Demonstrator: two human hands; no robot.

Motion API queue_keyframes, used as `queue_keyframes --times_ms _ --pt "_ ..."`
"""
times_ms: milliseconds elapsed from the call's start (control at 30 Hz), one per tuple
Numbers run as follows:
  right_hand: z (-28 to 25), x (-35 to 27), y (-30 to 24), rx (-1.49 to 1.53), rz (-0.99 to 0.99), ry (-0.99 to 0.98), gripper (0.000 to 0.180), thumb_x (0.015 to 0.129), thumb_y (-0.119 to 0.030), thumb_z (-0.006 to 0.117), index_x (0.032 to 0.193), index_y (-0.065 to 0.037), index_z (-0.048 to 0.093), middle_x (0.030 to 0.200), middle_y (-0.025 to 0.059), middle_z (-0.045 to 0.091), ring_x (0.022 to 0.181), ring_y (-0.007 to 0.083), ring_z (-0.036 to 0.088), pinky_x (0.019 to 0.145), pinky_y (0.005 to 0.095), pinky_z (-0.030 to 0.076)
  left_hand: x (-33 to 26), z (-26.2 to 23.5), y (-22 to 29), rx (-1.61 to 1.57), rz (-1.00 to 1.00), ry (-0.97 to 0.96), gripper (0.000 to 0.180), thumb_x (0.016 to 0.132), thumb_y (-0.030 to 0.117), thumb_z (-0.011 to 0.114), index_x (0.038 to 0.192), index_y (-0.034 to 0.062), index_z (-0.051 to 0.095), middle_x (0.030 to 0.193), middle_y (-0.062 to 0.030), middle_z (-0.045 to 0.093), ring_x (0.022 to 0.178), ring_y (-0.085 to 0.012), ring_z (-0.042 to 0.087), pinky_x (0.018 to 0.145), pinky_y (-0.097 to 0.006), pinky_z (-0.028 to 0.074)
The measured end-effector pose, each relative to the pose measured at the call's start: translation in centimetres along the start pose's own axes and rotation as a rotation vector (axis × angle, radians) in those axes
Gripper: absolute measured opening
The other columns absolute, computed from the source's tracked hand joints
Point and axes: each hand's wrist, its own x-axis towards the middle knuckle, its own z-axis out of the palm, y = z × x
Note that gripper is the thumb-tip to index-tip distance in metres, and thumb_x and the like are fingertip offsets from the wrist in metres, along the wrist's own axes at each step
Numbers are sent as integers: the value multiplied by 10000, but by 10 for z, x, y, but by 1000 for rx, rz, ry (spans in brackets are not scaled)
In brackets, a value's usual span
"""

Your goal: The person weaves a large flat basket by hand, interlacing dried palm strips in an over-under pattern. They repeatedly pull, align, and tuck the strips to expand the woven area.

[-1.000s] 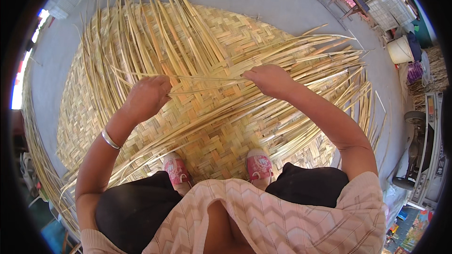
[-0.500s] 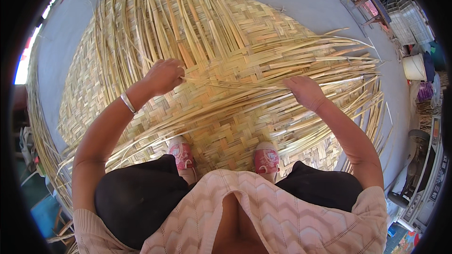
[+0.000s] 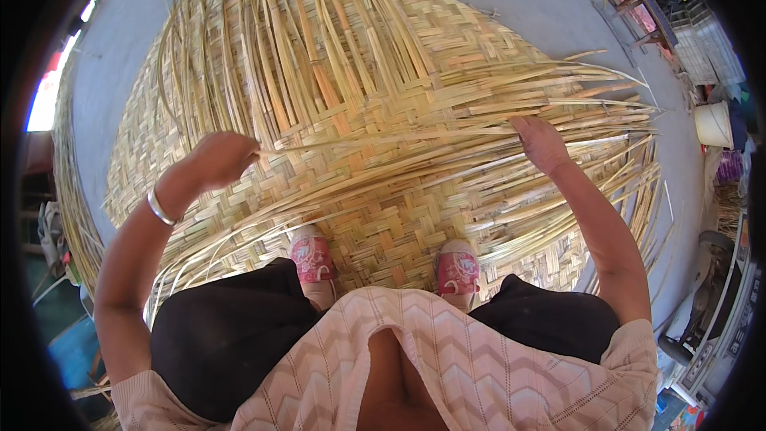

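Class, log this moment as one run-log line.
left hand: grips bamboo strip | right hand: on the strip's far end | woven mat: underfoot, partly woven

No packages, no labels, no signs, no screens discernible, far-right edge items too blurred to identify

Person crouched on a large woven mat point(image 3: 399, 223), pink shoes point(image 3: 311, 259) planted on it. Left hand point(image 3: 219, 158) gripped one end of a long loose strip point(image 3: 383, 142); right hand point(image 3: 541, 144) pressed the strips farther right. White bucket point(image 3: 712, 124) stood far right.
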Motion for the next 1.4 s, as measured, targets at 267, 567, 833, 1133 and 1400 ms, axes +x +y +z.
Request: queue_keyframes --times_ms 267,567,833,1133,1400 --pt "-38 80 -37 -212 -105 94 295 808 -62 579 1101 -87 564 997 92 630 1012 275 594 924 425 426 -9 74 -52 -23 -221 288 146 917 143 505 919 72 632 797 -196 640 741 -384 636 677 -493 487" --pt "-47 74 -113 -232 -87 -32 479 859 -193 613 1306 -83 483 1406 141 400 1351 325 323 1130 473 252 135 72 -108 -1232 -386 468 184 952 152 549 1036 4 618 792 -104 666 657 -180 657 570 -297 559" --pt "-44 15 -176 -12 -114 -332 372 805 -185 634 1157 -69 606 1282 142 531 1298 336 401 1093 474 301 233 45 -68 -1408 -355 341 197 905 76 539 1051 -48 585 816 -167 679 636 -241 680 519 -345 534" --pt "-119 18 -224 463 188 -486 279 877 -191 604 1113 -42 617 1109 178 613 1104 356 538 971 423 425 308 85 -89 -1343 -201 236 163 925 106 504 1060 23 542 993 -174 609 822 -261 617 677 -411 501" --pt "-115 104 -257 597 51 -334 294 909 -218 559 1140 -42 605 1082 175 632 1044 346 581 939 411 446 267 86 -55 -1674 -294 569 226 951 22 439 1174 58 447 1058 -106 571 921 -203 581 734 -336 498"
